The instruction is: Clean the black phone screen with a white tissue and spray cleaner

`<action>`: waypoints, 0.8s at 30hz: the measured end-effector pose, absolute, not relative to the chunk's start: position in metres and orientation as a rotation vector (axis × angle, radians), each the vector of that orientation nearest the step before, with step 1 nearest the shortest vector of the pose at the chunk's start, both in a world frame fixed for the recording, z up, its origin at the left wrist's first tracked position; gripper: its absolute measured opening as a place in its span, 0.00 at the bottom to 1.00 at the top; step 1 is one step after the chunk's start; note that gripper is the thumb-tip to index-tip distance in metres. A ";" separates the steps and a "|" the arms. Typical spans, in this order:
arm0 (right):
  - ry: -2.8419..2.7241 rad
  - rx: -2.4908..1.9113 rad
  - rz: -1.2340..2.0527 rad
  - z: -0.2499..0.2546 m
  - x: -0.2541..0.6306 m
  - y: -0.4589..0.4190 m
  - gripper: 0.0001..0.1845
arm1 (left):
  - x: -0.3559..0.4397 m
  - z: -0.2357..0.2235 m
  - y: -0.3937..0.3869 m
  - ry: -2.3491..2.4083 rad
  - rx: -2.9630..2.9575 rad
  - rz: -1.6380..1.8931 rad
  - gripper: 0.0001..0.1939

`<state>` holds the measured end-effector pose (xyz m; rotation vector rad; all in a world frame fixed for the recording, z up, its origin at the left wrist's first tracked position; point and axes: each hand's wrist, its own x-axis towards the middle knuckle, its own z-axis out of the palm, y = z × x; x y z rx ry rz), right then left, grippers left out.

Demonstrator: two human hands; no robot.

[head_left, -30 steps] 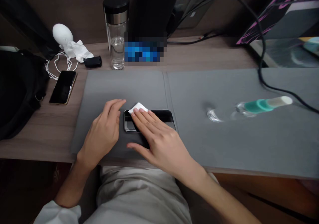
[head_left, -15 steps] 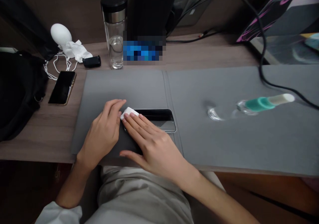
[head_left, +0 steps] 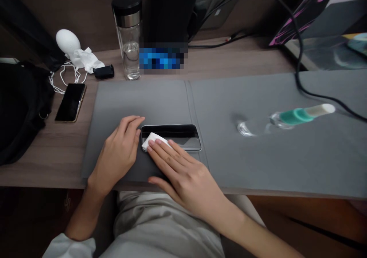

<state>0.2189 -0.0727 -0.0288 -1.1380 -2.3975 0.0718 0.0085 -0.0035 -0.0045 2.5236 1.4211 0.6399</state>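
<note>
1. The black smartphone [head_left: 183, 133] lies flat, glass up, on the grey desk mat [head_left: 143, 97], and every other place here is reckoned from it. The right hand [head_left: 183, 177] lies across its near left corner with the fingers [head_left: 160, 149] straight and close together, pinning a folded white wipe [head_left: 153, 141] to the glass. Any grit caught in the wipe could scratch the glass under that pressure.
2. The right thumb [head_left: 153, 180] rests on the mat just below the smartphone. Bare fingertips straying past the wipe could leave smears on the glass.
3. The left hand [head_left: 117, 153] sits just left of the smartphone, loosely curled and empty, and does not appear to touch it. With nothing bracing the smartphone, a hard sideways push could slide it across the mat.
4. Well right of the smartphone, a clear bottle with a teal collar [head_left: 298, 116] lies on its side. Being round, it could roll if the mat is bumped; whether its cap is sealed is hard to tell.
</note>
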 end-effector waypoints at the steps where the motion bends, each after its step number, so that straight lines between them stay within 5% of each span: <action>1: -2.395 -1.151 0.049 -0.029 0.221 -0.073 0.28 | 0.008 -0.005 -0.003 1.414 2.538 0.629 0.18; 24: -2.258 -1.424 0.062 -0.039 0.272 -0.069 0.34 | 0.008 -0.009 -0.002 1.378 2.652 0.452 0.17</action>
